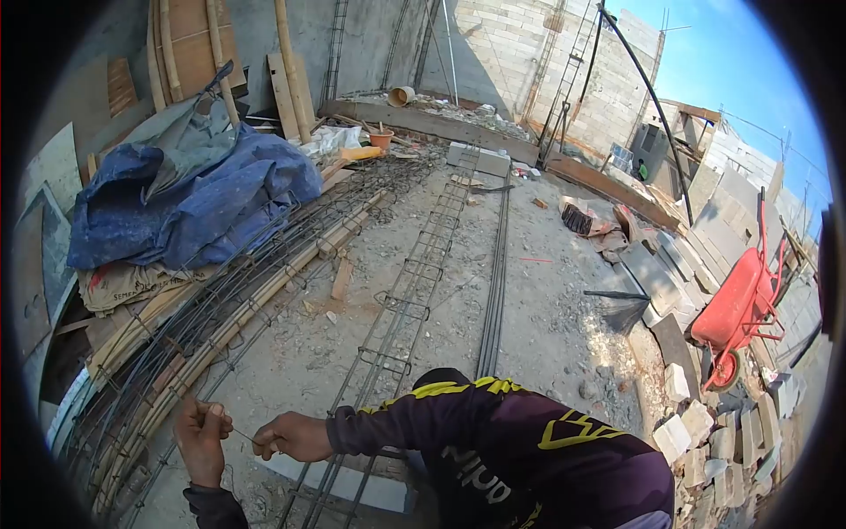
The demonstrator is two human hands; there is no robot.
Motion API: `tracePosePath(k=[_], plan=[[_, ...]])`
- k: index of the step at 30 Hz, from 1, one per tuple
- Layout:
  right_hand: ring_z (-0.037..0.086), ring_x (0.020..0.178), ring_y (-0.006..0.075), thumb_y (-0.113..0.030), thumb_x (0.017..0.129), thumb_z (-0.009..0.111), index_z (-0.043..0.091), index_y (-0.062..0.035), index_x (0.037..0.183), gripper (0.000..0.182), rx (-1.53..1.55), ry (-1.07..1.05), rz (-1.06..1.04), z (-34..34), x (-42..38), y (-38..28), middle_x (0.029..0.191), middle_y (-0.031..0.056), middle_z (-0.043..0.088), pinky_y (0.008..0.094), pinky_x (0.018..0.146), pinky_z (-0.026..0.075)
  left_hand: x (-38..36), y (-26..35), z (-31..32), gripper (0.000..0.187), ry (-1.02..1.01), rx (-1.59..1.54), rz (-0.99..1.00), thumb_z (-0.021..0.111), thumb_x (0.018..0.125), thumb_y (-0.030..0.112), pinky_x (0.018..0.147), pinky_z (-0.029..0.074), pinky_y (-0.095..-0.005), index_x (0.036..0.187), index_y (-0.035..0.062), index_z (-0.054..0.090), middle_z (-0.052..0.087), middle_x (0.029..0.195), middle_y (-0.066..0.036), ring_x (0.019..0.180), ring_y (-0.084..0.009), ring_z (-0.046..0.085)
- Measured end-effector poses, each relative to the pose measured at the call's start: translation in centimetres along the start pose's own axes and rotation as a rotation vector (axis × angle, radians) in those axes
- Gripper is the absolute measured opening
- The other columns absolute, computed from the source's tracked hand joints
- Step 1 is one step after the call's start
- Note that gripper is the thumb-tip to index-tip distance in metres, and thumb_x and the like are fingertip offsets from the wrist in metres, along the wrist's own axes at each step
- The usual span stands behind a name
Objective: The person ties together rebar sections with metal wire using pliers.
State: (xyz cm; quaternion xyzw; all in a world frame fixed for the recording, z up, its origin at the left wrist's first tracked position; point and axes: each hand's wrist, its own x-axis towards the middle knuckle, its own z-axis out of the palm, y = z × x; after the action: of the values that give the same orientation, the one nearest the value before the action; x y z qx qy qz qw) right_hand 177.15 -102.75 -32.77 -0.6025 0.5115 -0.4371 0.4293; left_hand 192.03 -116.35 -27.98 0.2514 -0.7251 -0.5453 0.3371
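Note:
A thin wire [241, 433] runs between my two hands, low on the left of the view. My left hand [201, 445] is raised with its fingers closed in a pinch on one end. With fingers curled, my right hand [295, 437] grips the other end. Just right of it, a long rebar cage [410, 304] with square stirrups stretches away over the ground. Beyond my left hand lies a bundle of more bars and stirrups [189, 339]. A pale block [357, 488] rests on the ground beneath the cage's near end.
A blue tarp [198, 198] covers a pile at the left. Straight steel bars [498, 273] lie right of the cage. A block [478, 159] stands by the cage's far end. At the right are a red wheelbarrow [736, 295] and piled broken blocks [696, 423].

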Motion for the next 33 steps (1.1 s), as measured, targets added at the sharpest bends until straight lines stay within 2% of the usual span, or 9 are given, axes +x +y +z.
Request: tracePosePath(k=[4,6,10,16,20,24,29,30,33], plan=[[0.065,0.093,0.0321,-0.016,0.086,0.063,0.071,-0.0056,0.087,0.013,-0.651,0.107,0.044,-0.4,-0.5,-2.8,0.089,0.0148,0.070,0.0465,0.094,0.044,-0.3,-1.3,0.7,0.017,0.015,0.001,-0.054,0.062,0.094,0.014,0.050,0.050,-0.0250,0.087,0.0019,0.053,0.063,0.068,-0.008,0.056,-0.0119,0.061],[0.064,0.086,0.0279,-0.019,0.087,0.067,0.070,-0.0097,0.082,0.011,-0.908,0.300,-0.273,0.0,-0.9,-1.6,0.080,0.0097,0.065,0.0415,0.091,0.046,-0.6,-1.2,0.2,0.016,0.017,-0.029,-0.197,0.062,0.094,0.012,0.051,0.051,-0.0260,0.085,0.0020,0.053,0.064,0.069,-0.008,0.057,-0.0122,0.062],[0.061,0.064,0.0256,-0.014,0.079,0.072,0.072,-0.0098,0.086,0.009,-1.018,0.303,-0.458,-0.7,-0.7,-2.9,0.071,0.0034,0.059,0.0398,0.064,0.049,-1.1,-0.9,-0.9,0.024,-0.064,-0.133,-0.377,0.065,0.095,0.022,0.062,0.056,-0.0274,0.089,0.0009,0.056,0.068,0.083,-0.011,0.068,-0.0143,0.067],[0.066,0.058,0.0264,-0.022,0.084,0.071,0.072,-0.0024,0.110,0.032,-0.532,0.022,0.230,1.0,-1.5,-3.7,0.071,0.0138,0.068,0.0366,0.059,0.052,-3.9,-6.2,-2.3,0.036,-0.340,-0.298,-0.517,0.065,0.095,0.039,0.073,0.059,-0.0270,0.100,0.0035,0.059,0.069,0.091,-0.009,0.079,-0.0147,0.070],[0.068,0.066,0.0295,-0.022,0.083,0.070,0.074,-0.0026,0.107,0.031,-0.486,-0.183,0.407,2.0,-2.0,-1.6,0.071,0.0173,0.068,0.0374,0.068,0.054,-4.8,-10.3,-3.1,0.054,-0.449,0.089,-0.573,0.057,0.097,0.050,0.078,0.057,-0.0314,0.113,-0.0012,0.063,0.070,0.095,-0.009,0.089,-0.0167,0.068],[0.069,0.087,0.0381,-0.023,0.084,0.064,0.074,-0.0024,0.103,0.030,-0.565,-0.366,0.346,4.7,-3.7,1.3,0.086,0.0231,0.070,0.0452,0.086,0.052,-6.4,-16.6,-3.1,0.048,-0.637,0.456,-0.718,0.057,0.097,0.044,0.073,0.055,-0.0319,0.106,-0.0030,0.066,0.071,0.093,-0.008,0.086,-0.0167,0.068],[0.069,0.090,0.0393,-0.020,0.083,0.063,0.074,-0.0012,0.098,0.027,-0.723,-0.517,0.301,5.8,-5.2,3.0,0.092,0.0243,0.070,0.0456,0.086,0.052,-8.8,-16.7,-1.4,0.048,-0.745,0.461,-0.827,0.063,0.094,0.044,0.069,0.055,-0.0308,0.101,-0.0040,0.068,0.071,0.089,-0.008,0.082,-0.0155,0.067],[0.068,0.091,0.0392,-0.022,0.084,0.063,0.074,-0.0022,0.103,0.029,-0.759,-0.608,0.326,6.0,-5.2,3.0,0.092,0.0245,0.070,0.0460,0.087,0.052,-10.3,-18.8,-1.2,0.049,-0.575,0.136,-0.926,0.068,0.092,0.043,0.068,0.055,-0.0280,0.101,-0.0045,0.067,0.071,0.091,-0.009,0.080,-0.0146,0.067],[0.068,0.092,0.0382,-0.022,0.084,0.063,0.074,-0.0033,0.105,0.030,-0.782,-0.705,0.357,5.7,-4.9,2.5,0.093,0.0231,0.071,0.0462,0.089,0.052,-11.1,-18.7,-0.9,0.048,-0.461,0.047,-0.950,0.070,0.091,0.042,0.068,0.056,-0.0265,0.101,-0.0042,0.065,0.071,0.093,-0.011,0.079,-0.0145,0.067]])
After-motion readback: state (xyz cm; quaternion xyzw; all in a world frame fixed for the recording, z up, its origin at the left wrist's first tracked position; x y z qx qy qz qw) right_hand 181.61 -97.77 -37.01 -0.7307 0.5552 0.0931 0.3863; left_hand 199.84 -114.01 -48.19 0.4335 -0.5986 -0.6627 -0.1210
